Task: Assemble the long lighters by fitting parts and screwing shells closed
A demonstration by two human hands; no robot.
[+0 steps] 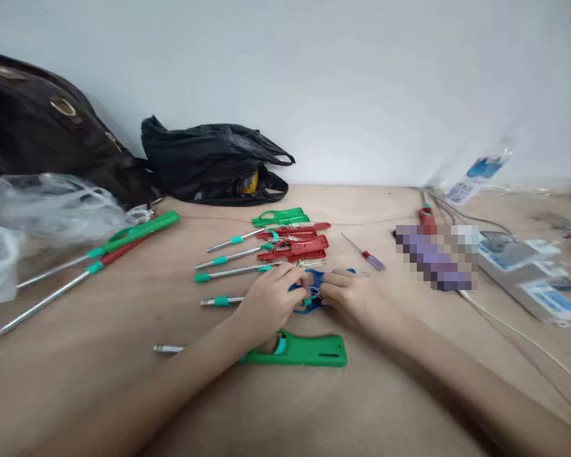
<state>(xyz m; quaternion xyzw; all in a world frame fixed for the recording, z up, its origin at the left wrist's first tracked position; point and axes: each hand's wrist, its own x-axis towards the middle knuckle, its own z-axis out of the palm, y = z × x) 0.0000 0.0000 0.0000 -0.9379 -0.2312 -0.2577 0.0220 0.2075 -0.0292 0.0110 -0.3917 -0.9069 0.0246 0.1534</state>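
The black bag (209,158) sags by the wall (352,82), a yellow thing (250,183) showing at its opening. Left of it slumps a dark bag (42,127); in front, what the clear bag (57,212) holds is too blurred to tell. A bottle (476,174) is near the wall at right.

On the brown counter (95,393), the blue lighter (317,279) is between the left hand (278,295) and the right hand (354,298); each grip pinches it with bent fingers. Beyond are red casings (295,247) and a green casing (280,217).

The green lighter (309,352) lies nearer, partly behind the left forearm. Counter shows between it and the near edge of view, and between the screwdriver (374,260) and the purple thing (431,257). A cable (518,333) runs along the right side.
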